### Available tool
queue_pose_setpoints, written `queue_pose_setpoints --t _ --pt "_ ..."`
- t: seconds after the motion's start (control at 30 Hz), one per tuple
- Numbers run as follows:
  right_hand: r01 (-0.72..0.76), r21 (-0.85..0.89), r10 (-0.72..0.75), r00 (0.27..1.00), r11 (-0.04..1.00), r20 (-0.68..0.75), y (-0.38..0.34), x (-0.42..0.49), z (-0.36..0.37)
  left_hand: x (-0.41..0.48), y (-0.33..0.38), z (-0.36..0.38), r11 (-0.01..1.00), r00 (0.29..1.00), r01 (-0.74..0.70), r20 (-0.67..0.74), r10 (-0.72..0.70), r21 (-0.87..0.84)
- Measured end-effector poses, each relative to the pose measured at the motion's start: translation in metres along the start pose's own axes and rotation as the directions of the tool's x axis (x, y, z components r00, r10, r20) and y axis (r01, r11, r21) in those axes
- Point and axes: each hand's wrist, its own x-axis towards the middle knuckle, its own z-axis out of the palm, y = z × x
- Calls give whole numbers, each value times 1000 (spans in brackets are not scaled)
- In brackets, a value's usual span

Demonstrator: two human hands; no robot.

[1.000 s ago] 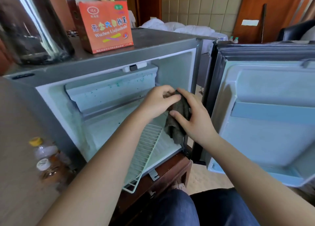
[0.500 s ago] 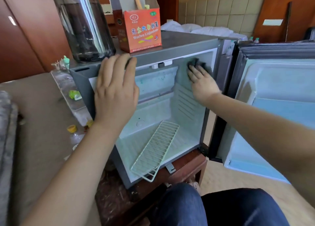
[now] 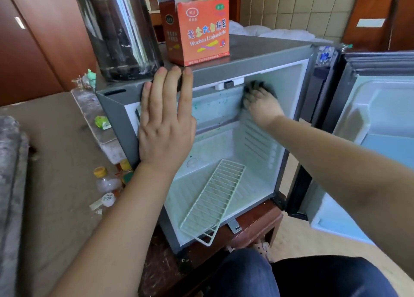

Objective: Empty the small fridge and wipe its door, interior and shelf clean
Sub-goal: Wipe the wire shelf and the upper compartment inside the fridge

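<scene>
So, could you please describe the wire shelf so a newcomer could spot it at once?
Find the small grey fridge standing open on the wooden stand. On its floor lies the white wire shelf, slanted, its near end poking out past the front edge. It is the only loose grid inside; the ribs on the right wall are moulded in.

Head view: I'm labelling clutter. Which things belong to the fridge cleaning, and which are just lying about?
Job: small fridge, its open door, wire shelf, dark cloth under the right hand, left hand on the fridge front.
Lying about: orange chalk box, large dark container, plastic bottles, green packet.
</scene>
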Motion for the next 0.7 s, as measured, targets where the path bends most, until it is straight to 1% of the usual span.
queue_pose_setpoints --t 0.07,0.1,0.17,0.23,0.33,0.37,0.43,0.47,0.53,0.6,0.7 --pt "35 64 -45 984 997 175 -21 -18 18 0 -1 0 1000 1000 4 6 -4 -3" --pt "26 85 -42 980 996 192 -26 -21 24 0 -1 0 1000 1000 5 3 -5 -2" --pt "42 133 -62 986 990 152 -21 -20 18 0 -1 1 1000 1000 9 -19 -9 15" --pt "73 100 -82 993 992 80 -8 -24 22 0 1 1 1000 999 20 -30 -20 4" --pt "75 79 -80 995 994 65 2 -36 20 0 2 1 1000 999 25 -38 -25 1" --pt "54 68 -57 997 996 45 2 -35 20 0 2 1 1000 999 23 -38 -23 3" --pt "-3 58 0 999 998 55 -2 -23 19 0 2 2 1000 999 19 -45 -18 4" --pt "-8 28 6 998 1000 70 -5 -15 15 0 2 3 1000 999 16 -46 -15 10" --pt "-39 39 34 993 998 111 -13 3 8 1 2 4 999 999 13 -50 -11 31" --pt "-36 43 30 989 998 145 -20 9 14 0 2 5 999 999 16 -53 -14 32" --pt "17 36 -23 983 999 181 -17 -12 25 0 3 5 999 999 25 -49 -24 33"
